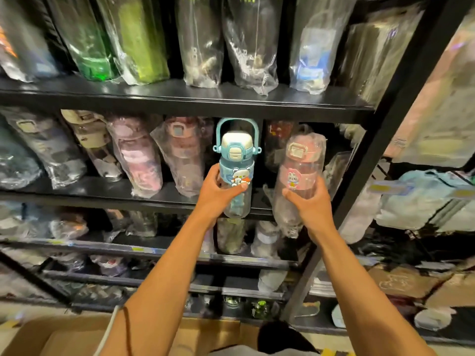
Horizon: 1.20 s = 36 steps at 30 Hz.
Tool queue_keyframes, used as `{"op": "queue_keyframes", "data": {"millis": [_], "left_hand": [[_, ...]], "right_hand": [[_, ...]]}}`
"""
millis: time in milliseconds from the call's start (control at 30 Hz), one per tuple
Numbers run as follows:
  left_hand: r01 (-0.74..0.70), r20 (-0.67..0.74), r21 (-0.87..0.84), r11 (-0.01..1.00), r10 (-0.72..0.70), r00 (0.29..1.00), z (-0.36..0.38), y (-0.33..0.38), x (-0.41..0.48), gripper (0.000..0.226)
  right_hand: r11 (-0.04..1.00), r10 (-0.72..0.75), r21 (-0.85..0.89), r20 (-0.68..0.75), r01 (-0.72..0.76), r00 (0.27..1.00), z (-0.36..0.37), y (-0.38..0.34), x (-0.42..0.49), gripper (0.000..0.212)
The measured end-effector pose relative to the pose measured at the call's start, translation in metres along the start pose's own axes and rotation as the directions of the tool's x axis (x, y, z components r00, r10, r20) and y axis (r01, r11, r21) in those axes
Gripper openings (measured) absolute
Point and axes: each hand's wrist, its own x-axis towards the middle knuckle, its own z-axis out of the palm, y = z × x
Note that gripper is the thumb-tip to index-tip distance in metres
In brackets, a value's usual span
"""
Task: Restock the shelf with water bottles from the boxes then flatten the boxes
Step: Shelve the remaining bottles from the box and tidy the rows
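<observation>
My left hand [218, 191] grips a clear water bottle with a blue lid [236, 160], a blue carry loop and a bear sticker, held upright in front of the middle shelf [164, 194]. My right hand [309, 199] grips a pink-lidded bottle [298, 165] wrapped in clear plastic, held just right of the blue one. Both bottles sit at the gap in the row of wrapped bottles on that shelf. A cardboard box [51, 337] lies at the bottom left, below my left forearm.
The black shelf unit carries wrapped bottles on every level: tall green and dark ones on the top shelf [180, 93], pink and grey ones [138, 155] left of the gap. A black upright post [380, 160] stands at the right, with bagged goods [424, 199] beyond it.
</observation>
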Motion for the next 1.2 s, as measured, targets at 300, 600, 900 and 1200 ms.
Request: {"op": "queue_keyframes", "data": {"millis": [300, 600, 900, 1200], "left_hand": [[0.003, -0.095, 0.070, 0.998, 0.004, 0.996, 0.018, -0.025, 0.042, 0.050], [0.059, -0.158, 0.100, 0.993, -0.043, 0.987, 0.026, -0.031, 0.059, 0.058], [0.042, -0.088, 0.141, 0.989, -0.030, 0.996, 0.019, -0.039, 0.058, 0.066], [0.041, -0.058, 0.375, 0.926, -0.020, 0.998, 0.008, -0.039, 0.023, 0.101]], "right_hand": [[0.999, -0.023, -0.049, 0.024, 0.024, 0.999, 0.011, 0.030, 0.054, 0.068], [0.994, -0.049, -0.099, 0.018, 0.051, 0.999, 0.020, 0.039, 0.078, 0.083], [0.995, -0.056, -0.086, 0.013, 0.057, 0.998, 0.018, 0.041, 0.079, 0.069], [0.997, 0.017, -0.075, 0.056, -0.013, 0.998, 0.008, 0.034, 0.064, 0.091]]}}
